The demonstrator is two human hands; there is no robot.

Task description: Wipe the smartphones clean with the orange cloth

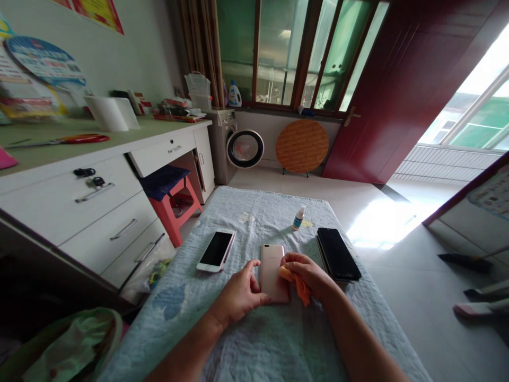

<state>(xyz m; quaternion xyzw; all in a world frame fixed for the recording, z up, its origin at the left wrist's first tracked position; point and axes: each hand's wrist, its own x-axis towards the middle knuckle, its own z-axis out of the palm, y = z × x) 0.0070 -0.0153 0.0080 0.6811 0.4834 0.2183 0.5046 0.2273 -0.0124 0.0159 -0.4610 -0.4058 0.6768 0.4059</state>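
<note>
A rose-gold smartphone (272,273) lies back side up on the cloth-covered table (254,339), its camera at the far end. My left hand (240,292) grips this phone by its left edge and near corner, fingers curled round it. Pinched in my right hand (304,270) is an orange cloth (301,291), held against the phone's right edge. A white phone (217,250) lies to the left, apparently on top of another. At the right is a stack of phones with a black one (339,254) uppermost. Beyond stands a small spray bottle (298,218).
Along the left runs a white desk (99,196) with drawers; a red stool (175,207) is tucked there. A waste bin (113,339) stands at lower left. Further back are a washing machine (222,140) with its door open, a round folding table (302,146) and a dark red door (382,90).
</note>
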